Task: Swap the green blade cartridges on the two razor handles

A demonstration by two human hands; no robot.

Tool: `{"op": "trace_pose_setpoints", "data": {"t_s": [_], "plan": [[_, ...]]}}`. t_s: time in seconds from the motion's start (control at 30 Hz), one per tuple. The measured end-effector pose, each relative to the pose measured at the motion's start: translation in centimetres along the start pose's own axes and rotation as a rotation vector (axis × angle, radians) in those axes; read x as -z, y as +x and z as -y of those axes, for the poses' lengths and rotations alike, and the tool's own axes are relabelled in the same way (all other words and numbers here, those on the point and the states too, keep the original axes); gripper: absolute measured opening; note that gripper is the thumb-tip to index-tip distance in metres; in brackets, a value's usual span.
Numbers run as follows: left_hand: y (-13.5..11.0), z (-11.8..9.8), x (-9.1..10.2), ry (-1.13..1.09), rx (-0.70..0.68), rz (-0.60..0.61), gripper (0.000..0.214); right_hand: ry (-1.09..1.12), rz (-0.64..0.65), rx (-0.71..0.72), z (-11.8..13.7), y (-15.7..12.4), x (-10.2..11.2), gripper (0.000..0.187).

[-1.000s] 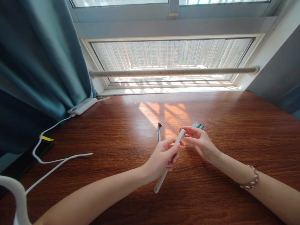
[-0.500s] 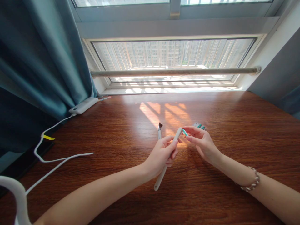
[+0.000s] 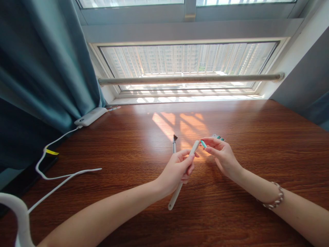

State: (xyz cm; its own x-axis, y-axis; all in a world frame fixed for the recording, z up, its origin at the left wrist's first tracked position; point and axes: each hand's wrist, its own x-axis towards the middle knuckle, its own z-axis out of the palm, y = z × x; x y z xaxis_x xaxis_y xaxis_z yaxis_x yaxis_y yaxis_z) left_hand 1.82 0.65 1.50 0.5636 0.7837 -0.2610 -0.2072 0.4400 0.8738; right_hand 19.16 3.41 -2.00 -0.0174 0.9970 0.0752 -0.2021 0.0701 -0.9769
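My left hand (image 3: 177,168) is closed round a long white tube-shaped handle (image 3: 175,197), which points up and away towards my right hand. My right hand (image 3: 220,154) pinches a small green and white cylinder (image 3: 203,143), held just off the tube's upper end. Behind my right hand a couple more green and white cylinders (image 3: 218,137) lie on the wooden table (image 3: 128,147). A thin stick with a dark tip (image 3: 174,144) lies on the table just beyond my left hand.
A white power bank (image 3: 90,116) lies at the table's back left by the teal curtain (image 3: 43,65), with a white cable (image 3: 59,173) trailing forward. A rail (image 3: 190,79) runs across the window. A bracelet (image 3: 277,198) is on my right wrist.
My right hand has drawn slightly back from the tube's end, so the small green cylinder now shows between fingers and tube. My left hand has barely shifted.
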Motion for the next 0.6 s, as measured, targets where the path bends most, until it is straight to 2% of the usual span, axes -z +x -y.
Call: {"op": "trace_pose_setpoints", "data": {"t_s": [0.23,0.43,0.6], "plan": [[-0.02,0.14,-0.11,0.047,0.030,0.074,0.029,0.012,0.012,0.052,0.29,0.05,-0.16,0.029],[0.07,0.13,-0.10,0.014,0.012,0.029,0.026,0.010,0.010,0.047,0.30,0.03,-0.18,0.029],[-0.06,0.04,-0.12,0.041,0.006,0.085,0.023,0.030,0.002,0.032,0.09,-0.05,-0.10,0.029]]}}
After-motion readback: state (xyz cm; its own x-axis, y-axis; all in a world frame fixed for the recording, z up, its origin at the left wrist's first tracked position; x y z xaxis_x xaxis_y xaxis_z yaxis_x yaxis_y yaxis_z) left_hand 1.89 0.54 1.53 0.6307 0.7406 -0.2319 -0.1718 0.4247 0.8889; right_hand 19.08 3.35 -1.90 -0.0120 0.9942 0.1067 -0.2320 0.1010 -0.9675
